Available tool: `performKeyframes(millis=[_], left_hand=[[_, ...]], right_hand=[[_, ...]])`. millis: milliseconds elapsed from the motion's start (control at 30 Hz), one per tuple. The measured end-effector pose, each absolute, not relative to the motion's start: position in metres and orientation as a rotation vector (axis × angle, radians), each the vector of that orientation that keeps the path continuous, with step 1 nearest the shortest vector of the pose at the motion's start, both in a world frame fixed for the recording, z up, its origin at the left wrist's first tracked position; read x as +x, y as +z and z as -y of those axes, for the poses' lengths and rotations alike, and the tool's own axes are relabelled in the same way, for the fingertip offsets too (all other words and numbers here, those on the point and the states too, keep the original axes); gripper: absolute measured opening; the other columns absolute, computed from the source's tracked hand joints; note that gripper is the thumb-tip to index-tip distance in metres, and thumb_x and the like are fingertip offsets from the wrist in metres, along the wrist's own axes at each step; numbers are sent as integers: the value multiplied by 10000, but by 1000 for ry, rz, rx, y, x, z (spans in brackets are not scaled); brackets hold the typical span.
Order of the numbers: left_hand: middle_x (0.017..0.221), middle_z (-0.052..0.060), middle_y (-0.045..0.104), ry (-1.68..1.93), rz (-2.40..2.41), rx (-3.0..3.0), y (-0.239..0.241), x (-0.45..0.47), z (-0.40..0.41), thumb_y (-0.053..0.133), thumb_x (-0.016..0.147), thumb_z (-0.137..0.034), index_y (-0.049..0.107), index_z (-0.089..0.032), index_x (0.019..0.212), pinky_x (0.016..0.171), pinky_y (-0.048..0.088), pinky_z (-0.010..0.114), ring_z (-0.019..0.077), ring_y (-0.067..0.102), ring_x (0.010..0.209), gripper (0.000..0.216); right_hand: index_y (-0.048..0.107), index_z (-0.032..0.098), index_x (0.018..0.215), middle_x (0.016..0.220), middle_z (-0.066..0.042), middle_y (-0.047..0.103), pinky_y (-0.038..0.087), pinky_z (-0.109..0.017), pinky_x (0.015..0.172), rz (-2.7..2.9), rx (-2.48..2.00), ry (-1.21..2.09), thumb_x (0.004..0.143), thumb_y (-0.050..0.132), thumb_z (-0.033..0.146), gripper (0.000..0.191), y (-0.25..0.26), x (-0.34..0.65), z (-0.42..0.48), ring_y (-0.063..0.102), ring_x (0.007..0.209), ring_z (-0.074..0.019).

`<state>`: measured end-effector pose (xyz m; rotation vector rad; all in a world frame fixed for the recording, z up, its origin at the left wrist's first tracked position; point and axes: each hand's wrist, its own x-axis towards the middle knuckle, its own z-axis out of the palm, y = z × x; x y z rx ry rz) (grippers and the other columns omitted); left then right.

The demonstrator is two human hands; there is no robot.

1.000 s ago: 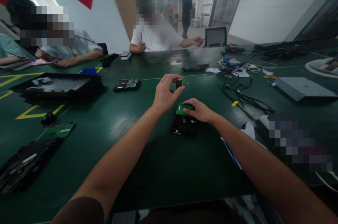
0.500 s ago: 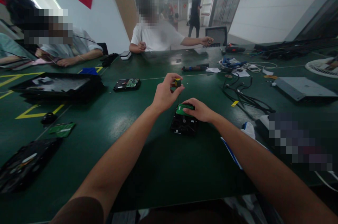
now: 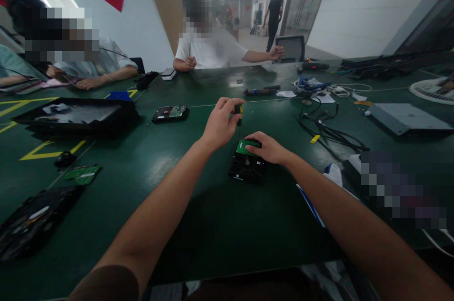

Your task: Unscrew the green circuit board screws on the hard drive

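A black hard drive (image 3: 247,168) lies on the green table in front of me, its green circuit board (image 3: 244,146) showing on the far half. My left hand (image 3: 222,121) pinches the yellow-and-black handle of a screwdriver (image 3: 239,110) held upright. The thin shaft points down at the far left edge of the board; fingers and distance hide whether the tip sits in a screw. My right hand (image 3: 265,146) grips the drive from its right side, with fingertips over the board.
Another hard drive (image 3: 170,113) lies farther left, near a black tray (image 3: 76,114). At left are a loose circuit board (image 3: 83,174) and a larger black drive (image 3: 37,220). Black cables (image 3: 324,128) and a grey metal box (image 3: 411,119) lie right. Co-workers sit across the table.
My left fingers have shifted slightly around the screwdriver handle, and more of its yellow side shows. My right hand and the drive stay put. A person in the background has walked right.
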<state>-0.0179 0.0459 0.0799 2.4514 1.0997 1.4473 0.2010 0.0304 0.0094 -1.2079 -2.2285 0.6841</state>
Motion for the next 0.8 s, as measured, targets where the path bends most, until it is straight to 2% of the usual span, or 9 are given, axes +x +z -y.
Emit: performKeyframes(millis=[167, 300, 400, 600, 800], left_hand=[[1228, 72, 694, 1433, -1108, 2435, 81, -18, -46, 749, 884, -165, 619, -239, 1276, 815, 599, 342, 182, 704, 912, 420], [1137, 42, 730, 1513, -1103, 2353, 76, -13, -45, 793, 869, -240, 621, -232, 1170, 734, 578, 299, 170, 717, 873, 347], [1095, 29, 718, 1569, -1080, 2293, 71, -9, -44, 782, 874, -229, 593, -234, 1127, 667, 547, 262, 164, 710, 881, 316], [1170, 55, 644, 1606, -1101, 2352, 70, -9, -44, 750, 874, -181, 612, -240, 1140, 717, 568, 294, 185, 670, 945, 305], [1119, 47, 679, 1540, -1101, 2326, 70, -11, -47, 738, 886, -189, 611, -244, 1160, 760, 580, 313, 197, 674, 956, 307]], right_hand=[[705, 224, 1261, 1224, -107, 685, 538, -424, 924, 2223, -1197, 673, 937, 679, 369, 357, 8, 201, -30, 654, 1086, -265], [702, 220, 1265, 1229, -109, 687, 540, -422, 917, 2227, -1193, 677, 934, 678, 351, 356, 9, 200, -30, 650, 1094, -265], [697, 210, 1267, 1231, -114, 684, 542, -420, 918, 2230, -1188, 682, 937, 675, 348, 358, 10, 200, -30, 649, 1093, -261], [694, 199, 1261, 1212, -111, 686, 523, -415, 966, 2249, -1155, 660, 946, 666, 337, 345, 7, 201, -31, 642, 1105, -250], [702, 221, 1255, 1215, -101, 689, 523, -408, 949, 2229, -1180, 674, 934, 683, 341, 343, 6, 201, -31, 644, 1091, -246]])
